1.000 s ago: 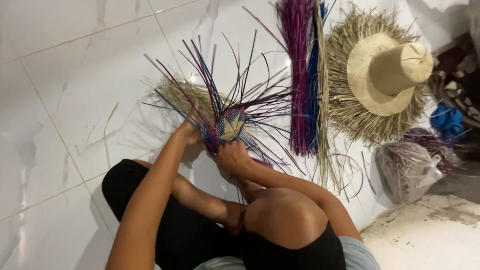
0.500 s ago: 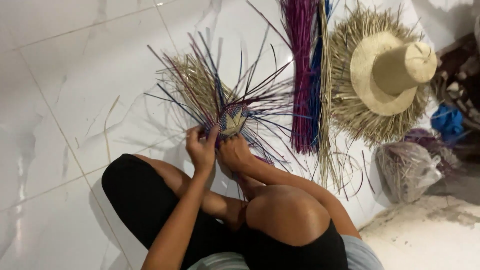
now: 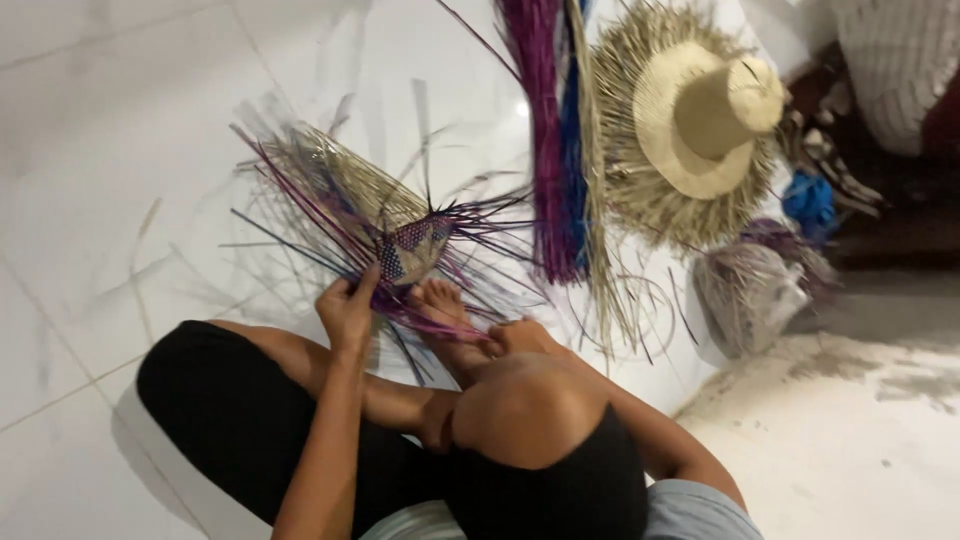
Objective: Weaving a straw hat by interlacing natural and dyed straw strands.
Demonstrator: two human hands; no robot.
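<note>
Straw weaving [image 3: 410, 245] pinched by raised left hand [image 3: 347, 305]; right hand [image 3: 515, 335] lowered.

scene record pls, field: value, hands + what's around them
setting: person seated cross-legged on white tiled floor
left hand: grips strands at the near edge of the woven piece
right hand: low beside the knee, on the strands trailing from the piece; grip unclear
foot: resting on strands just below the woven piece
woven piece: small patterned centre, loose purple, blue and straw strands fanning out
strand bundle: purple and blue, lying on floor to the right of the piece
straw hat: unfinished, fringed brim, beyond the bundle
plastic bag: clear, below hat
</note>
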